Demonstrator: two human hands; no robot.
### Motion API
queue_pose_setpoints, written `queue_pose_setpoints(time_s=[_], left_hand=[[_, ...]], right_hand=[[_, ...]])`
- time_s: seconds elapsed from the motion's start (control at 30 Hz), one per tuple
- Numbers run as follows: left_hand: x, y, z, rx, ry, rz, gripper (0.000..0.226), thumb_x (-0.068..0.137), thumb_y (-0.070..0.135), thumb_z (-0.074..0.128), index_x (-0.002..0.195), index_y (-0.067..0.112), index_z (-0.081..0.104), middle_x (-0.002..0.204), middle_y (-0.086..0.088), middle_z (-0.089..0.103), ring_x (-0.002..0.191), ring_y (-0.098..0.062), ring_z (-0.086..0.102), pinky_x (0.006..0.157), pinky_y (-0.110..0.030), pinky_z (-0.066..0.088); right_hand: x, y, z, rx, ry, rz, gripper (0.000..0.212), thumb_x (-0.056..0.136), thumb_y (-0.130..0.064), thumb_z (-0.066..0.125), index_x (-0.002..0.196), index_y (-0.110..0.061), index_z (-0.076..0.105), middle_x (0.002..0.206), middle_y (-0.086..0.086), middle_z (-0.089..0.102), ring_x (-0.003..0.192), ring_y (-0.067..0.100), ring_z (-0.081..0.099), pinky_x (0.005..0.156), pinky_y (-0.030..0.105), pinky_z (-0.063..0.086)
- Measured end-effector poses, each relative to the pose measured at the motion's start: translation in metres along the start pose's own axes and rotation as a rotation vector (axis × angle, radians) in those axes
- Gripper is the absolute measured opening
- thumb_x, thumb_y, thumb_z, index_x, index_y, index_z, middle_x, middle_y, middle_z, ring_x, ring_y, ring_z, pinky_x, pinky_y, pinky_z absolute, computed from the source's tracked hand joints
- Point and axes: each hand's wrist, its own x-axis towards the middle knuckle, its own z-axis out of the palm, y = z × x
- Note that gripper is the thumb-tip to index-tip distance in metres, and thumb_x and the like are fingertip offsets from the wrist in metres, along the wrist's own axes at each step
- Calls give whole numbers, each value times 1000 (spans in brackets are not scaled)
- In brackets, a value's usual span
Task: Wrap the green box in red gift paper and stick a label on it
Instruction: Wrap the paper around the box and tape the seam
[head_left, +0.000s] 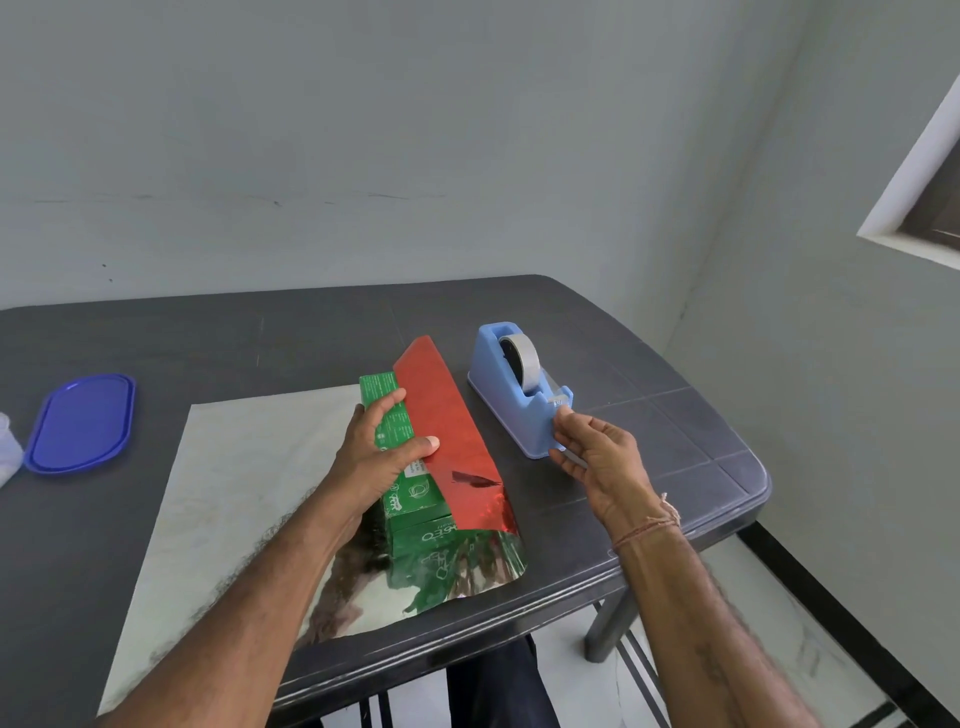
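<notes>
One roll (522, 361) sits in the dispenser (498, 387) (near tabletop's (675, 447) right edge); right hand (597, 457) pinches its tape (557, 401), left hand (379, 452) grips green box (413, 504).

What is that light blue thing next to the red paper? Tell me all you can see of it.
It is a tape dispenser, light blue and plastic-looking, standing upright on the dark table just right of the red paper. A roll of tape sits in its cradle, with the cutter at the near end. The right hand pinches the tape end at that cutter.
</notes>
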Motion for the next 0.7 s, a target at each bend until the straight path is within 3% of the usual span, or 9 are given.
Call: queue_pose_setpoints(time_s=[0.07,0.17,0.27,0.37,0.5,0.6,0.7], left_hand=[[1,0,0,1,0,-2,72,85,29,83,146,44,47,146,9,44,132,-16,49,95,-26,47],[1,0,-1,4,4,-1,73,85,30,83,146,44,46,145,10,43,132,-15,49,93,-24,46],[-1,1,2,16,-10,5,73,85,28,82,147,43,45,147,9,41,132,-12,45,93,-24,41],[-3,2,1,30,-13,9,76,85,28,82,149,43,43,153,8,37,137,-11,40,99,-27,37],[0,1,-2,51,-6,17,80,83,31,84,149,43,40,154,8,33,142,-14,35,107,-29,34],[2,-1,-2,16,2,13,87,76,34,89,149,42,41,151,5,38,141,-18,41,114,-40,41],[6,-5,-2,4,2,0,100,58,48,89,147,44,43,150,4,43,134,-18,49,110,-44,48]], right_hand=[[4,7,2,2,32,-14,25,91,-19,75,97,5,72,104,15,75,100,25,71,86,39,62],[7,18,3,-40,101,-18,16,88,-12,77,82,1,70,88,19,72,88,29,68,89,42,60],[-5,24,-4,-32,106,-6,17,91,-14,75,85,2,69,83,18,69,84,25,67,81,32,62],[-28,22,0,-50,30,-67,21,97,-21,69,93,0,68,84,13,69,82,18,68,75,30,62],[-37,0,45,-246,-188,-250,18,98,-15,66,99,3,66,85,10,68,79,16,69,68,26,59],[-20,-17,88,-393,-359,-262,10,99,-12,65,104,-4,62,90,11,67,77,18,70,66,26,58],[-3,-20,115,-482,-442,-212,15,97,-8,65,111,-5,59,94,12,64,79,21,71,69,31,62]])
